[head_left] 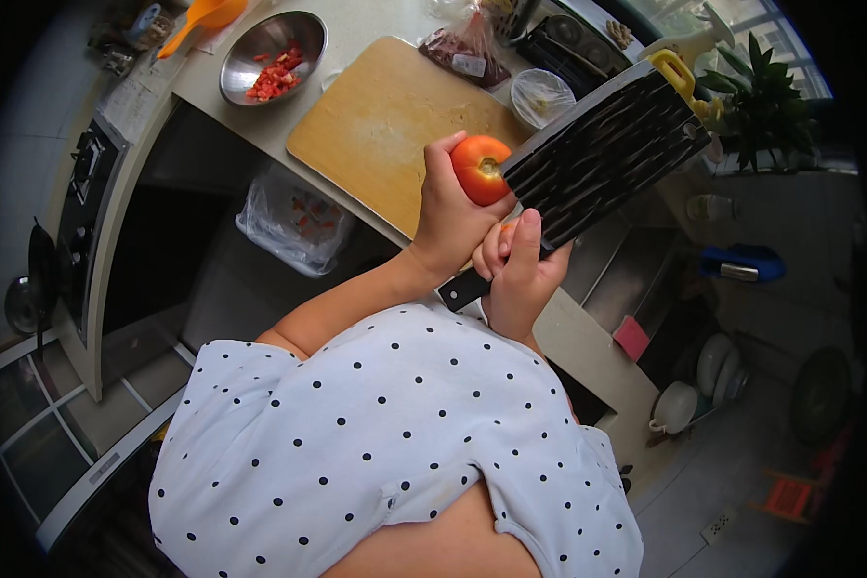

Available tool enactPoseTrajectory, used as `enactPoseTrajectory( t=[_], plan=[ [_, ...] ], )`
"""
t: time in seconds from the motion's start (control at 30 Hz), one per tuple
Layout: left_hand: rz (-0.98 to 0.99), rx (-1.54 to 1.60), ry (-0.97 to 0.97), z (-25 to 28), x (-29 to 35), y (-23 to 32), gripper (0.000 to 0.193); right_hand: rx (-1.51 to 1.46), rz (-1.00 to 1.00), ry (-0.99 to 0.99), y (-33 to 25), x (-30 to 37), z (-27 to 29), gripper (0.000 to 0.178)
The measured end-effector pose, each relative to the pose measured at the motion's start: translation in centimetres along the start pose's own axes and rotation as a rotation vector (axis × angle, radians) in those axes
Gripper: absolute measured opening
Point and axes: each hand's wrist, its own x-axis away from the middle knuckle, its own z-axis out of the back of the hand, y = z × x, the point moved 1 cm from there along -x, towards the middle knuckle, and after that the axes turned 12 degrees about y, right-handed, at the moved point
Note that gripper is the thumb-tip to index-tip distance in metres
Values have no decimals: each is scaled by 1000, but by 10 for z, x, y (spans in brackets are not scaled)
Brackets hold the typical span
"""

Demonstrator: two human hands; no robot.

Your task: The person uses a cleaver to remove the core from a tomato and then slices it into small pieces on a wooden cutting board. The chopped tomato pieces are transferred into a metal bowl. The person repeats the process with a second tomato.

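My left hand (450, 226) is wrapped round a red-orange tomato (475, 171), its stem end turned toward the knife. In my right hand (528, 279) is a broad cleaver (607, 154) with a dark, rippled blade and a black handle. The blade rises to the upper right, and its near lower corner is right beside the tomato's stem end; whether they touch I cannot tell. Both hands are close together above the near right edge of a wooden cutting board (395, 125). Chopped tomato (277, 75) lies in a metal bowl (238, 60) left of the board.
A bin lined with a clear bag (289, 231) stands below the counter edge. Behind the board are a bag of dark red food (462, 53) and a plastic-covered bowl (541, 96). The sink (626, 275) is to the right, near a pink sponge (631, 338).
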Motion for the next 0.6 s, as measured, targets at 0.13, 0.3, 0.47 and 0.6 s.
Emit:
enactPoseTrajectory(
  t=[0.13, 0.3, 0.47, 0.6],
  plan=[
    [17, -6, -32, 2, -1, 2, 76, -9, -11, -15, -3, -1, -1, 8],
    [-38, -37, -15, -1, -3, -1, 74, -27, -7, -6, -2, 2, 1, 7],
    [-94, -22, 13, -6, -3, -1, 73, -33, 68, -10, 0, 5, 2, 6],
    [-92, -4, 50, -8, -1, 0, 74, -37, 64, 11, -1, 5, 1, 6]
  ],
)
